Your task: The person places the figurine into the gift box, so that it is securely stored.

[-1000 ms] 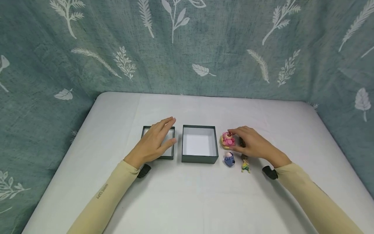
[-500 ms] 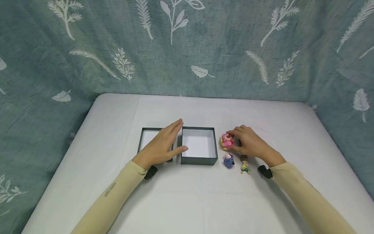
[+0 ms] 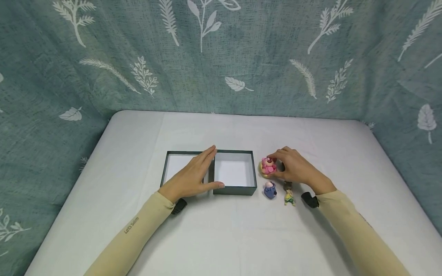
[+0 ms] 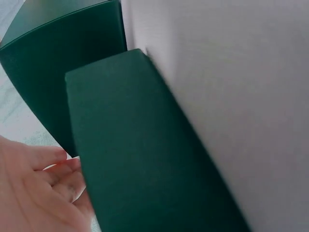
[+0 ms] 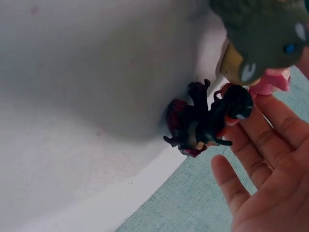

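Observation:
My right hand (image 3: 298,170) pinches a pink bear figurine (image 3: 268,165) between thumb and fingertips, at the right of an open dark green box (image 3: 236,190) with a white inside. A dark figurine (image 5: 207,121) lies close by that hand, mostly hidden by it in the head view. Nearer the front are a blue figurine (image 3: 270,191) and a small figurine in yellow and green (image 3: 289,197). My left hand (image 3: 193,174), fingers straight, lies over the gap between the box and a second open green box (image 3: 165,168), its fingertips right at the first box's left rim.
A white cloth covers the table (image 3: 221,237). Behind it hangs a blue-green curtain (image 3: 193,84) with white leaf prints. Green box walls (image 4: 140,145) fill much of the left wrist view. A grey-green figurine head (image 5: 265,43) shows large in the right wrist view.
My left hand has moved right, from over the left box to the first box's left rim. My right hand stays at the pink bear figurine, which has barely moved.

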### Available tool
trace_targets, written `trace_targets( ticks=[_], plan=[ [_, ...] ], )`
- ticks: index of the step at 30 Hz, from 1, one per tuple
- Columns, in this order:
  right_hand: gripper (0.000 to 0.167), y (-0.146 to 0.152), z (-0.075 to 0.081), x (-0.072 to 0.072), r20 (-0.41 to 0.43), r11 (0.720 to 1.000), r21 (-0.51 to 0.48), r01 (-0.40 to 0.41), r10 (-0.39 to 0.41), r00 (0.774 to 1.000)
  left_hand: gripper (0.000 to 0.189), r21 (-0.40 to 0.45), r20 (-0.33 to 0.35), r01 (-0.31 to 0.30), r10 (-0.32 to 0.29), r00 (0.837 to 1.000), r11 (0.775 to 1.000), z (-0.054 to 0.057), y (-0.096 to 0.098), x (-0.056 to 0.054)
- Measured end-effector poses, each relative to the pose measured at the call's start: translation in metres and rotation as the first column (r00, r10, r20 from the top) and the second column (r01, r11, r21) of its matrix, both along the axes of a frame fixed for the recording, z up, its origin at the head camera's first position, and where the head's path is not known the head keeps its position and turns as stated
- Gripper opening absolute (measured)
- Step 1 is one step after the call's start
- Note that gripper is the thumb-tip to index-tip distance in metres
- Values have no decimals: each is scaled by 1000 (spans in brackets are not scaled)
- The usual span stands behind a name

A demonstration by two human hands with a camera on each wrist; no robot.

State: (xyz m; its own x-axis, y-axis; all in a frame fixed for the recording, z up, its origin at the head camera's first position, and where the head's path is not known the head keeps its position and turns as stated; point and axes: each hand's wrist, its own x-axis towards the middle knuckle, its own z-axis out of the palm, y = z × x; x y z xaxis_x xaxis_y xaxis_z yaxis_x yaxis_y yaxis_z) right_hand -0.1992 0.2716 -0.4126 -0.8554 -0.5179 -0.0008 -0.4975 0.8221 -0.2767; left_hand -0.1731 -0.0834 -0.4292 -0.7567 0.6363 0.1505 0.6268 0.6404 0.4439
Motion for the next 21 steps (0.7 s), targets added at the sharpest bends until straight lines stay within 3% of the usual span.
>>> trace_targets(
  ticks=[12, 21],
  plan=[
    [56, 5, -3, 3, 42, 997, -59, 48, -46, 998, 112, 33, 54, 0, -2, 999, 999, -5, 1, -1],
    [55, 5, -6, 2, 22, 995, -95, 34, -33, 999, 111, 44, 61, -15, 12, 998, 999, -5, 0, -3]
  ],
)
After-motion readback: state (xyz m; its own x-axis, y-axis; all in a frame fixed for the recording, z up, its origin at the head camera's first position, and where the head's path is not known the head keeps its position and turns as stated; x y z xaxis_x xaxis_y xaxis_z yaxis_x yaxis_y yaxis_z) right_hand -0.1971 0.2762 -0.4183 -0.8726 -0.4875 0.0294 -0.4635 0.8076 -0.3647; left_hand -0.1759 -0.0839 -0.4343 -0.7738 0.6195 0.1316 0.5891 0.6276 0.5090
